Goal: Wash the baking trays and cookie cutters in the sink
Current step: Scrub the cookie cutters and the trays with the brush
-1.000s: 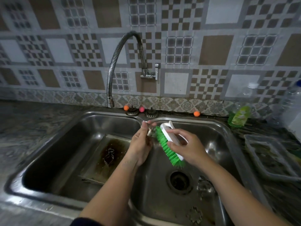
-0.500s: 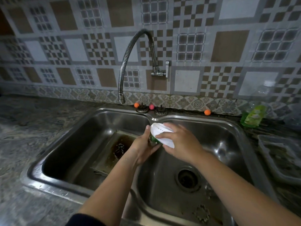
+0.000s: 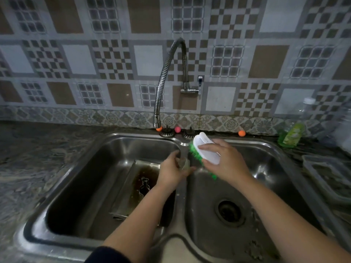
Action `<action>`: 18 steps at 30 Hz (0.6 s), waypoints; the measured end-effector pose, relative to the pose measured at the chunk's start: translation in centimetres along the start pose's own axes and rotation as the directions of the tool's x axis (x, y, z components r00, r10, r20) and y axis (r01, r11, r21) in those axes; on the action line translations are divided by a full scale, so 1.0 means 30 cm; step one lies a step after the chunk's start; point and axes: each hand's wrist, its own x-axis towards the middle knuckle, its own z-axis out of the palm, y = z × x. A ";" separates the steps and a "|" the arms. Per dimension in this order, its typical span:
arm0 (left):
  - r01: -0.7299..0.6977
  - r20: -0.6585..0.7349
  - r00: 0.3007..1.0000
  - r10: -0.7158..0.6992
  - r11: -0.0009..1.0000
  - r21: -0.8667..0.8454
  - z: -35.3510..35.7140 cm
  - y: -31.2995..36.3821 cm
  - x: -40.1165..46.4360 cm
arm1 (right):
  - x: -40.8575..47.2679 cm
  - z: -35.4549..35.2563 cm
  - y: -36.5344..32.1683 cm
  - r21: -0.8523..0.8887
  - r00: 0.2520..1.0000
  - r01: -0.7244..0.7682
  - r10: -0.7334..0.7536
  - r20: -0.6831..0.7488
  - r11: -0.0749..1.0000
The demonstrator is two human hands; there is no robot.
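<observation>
1. Two hands are working over the divider of the double sink [image 3: 273, 147]: the left hand [image 3: 171, 171] is pinching a small metal cutter [image 3: 183, 164], fingers clamped on it, blurred, so its shape is unclear.
2. At about 2 o'clock from it, the right hand [image 3: 225, 161] is gripping the white-backed brush [image 3: 206, 151], fingers wrapped over its back, green bristles pointing down-left toward the cutter, probably so that scrubbed-off grime is falling into a basin.
3. Lying in the left basin is a dirty tray [image 3: 131, 185], brown residue pooling in it, and another cutter [image 3: 144, 186] is sitting on it, likely soaking.
4. Near 5 o'clock in the right basin, a flower-like cutter [image 3: 253, 250] is lying beside the drain [image 3: 228, 212].
5. Hanging over the back rim, the tap [image 3: 165, 80] is showing no water.
6. At 3 o'clock on the worktop [image 3: 38, 158], a soap bottle [image 3: 289, 134] is standing within reach.
</observation>
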 end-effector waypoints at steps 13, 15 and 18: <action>-0.257 0.171 0.964 0.204 0.878 0.404 -0.091 -0.093 0.084 | -0.043 0.149 -0.146 -0.288 0.986 -0.037 0.082 0.144 0.957; -0.249 0.151 0.967 0.205 0.885 0.393 -0.096 -0.120 0.090 | -0.030 0.163 -0.146 -0.247 0.989 -0.132 0.144 0.028 0.960; -0.243 0.130 0.970 0.207 0.878 0.412 -0.106 -0.172 0.099 | -0.017 0.216 -0.165 -0.181 0.989 -0.090 0.110 0.102 0.979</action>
